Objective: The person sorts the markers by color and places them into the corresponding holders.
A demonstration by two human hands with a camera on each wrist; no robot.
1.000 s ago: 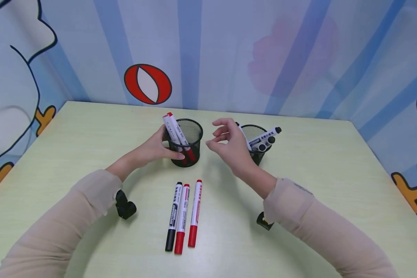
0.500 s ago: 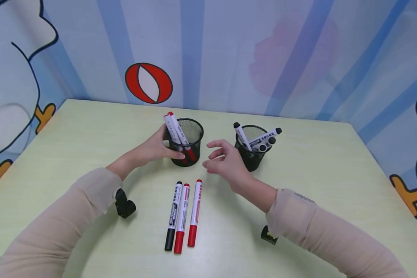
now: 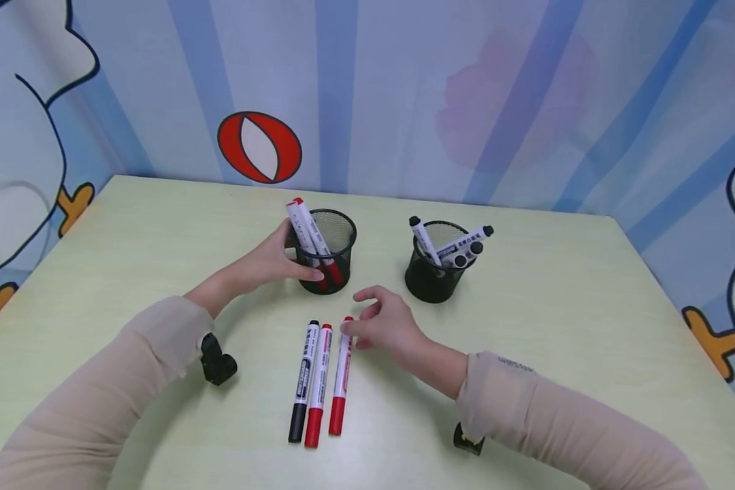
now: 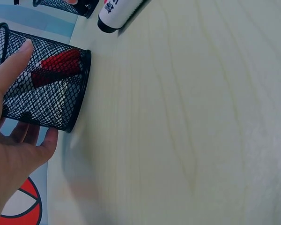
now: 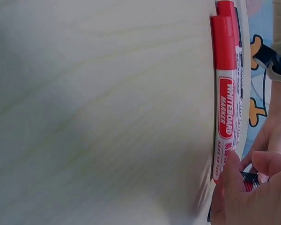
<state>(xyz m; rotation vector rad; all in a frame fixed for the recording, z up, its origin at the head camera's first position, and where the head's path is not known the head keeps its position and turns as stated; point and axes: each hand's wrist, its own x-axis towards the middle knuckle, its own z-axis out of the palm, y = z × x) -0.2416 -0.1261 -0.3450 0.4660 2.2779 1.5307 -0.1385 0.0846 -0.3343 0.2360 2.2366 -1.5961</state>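
Observation:
My left hand [image 3: 269, 260] grips a black mesh pen cup [image 3: 343, 262], thumb across its front and fingers behind; the left wrist view shows the same hold on the cup [image 4: 51, 105]. Two red whiteboard markers [image 3: 311, 231] lean inside it. My right hand [image 3: 392, 330] is at the far end of a loose red whiteboard marker [image 3: 341, 381], its thumb over the tip and its index finger held away. In the right wrist view, fingertips overlap the end of this marker [image 5: 226, 103]; contact is unclear. To its left lie another red marker [image 3: 318, 388] and a black marker [image 3: 303, 381].
A second black mesh cup [image 3: 431, 286] stands to the right, holding several black-capped markers [image 3: 425, 239]. The pale wooden table [image 3: 563, 306] ends at a blue patterned backdrop [image 3: 392, 102]. A small black camera [image 3: 217, 364] is on the left wrist.
My right hand has moved from beside the right cup down and towards me, reaching the right-hand red marker. My left hand and its cup have stayed put.

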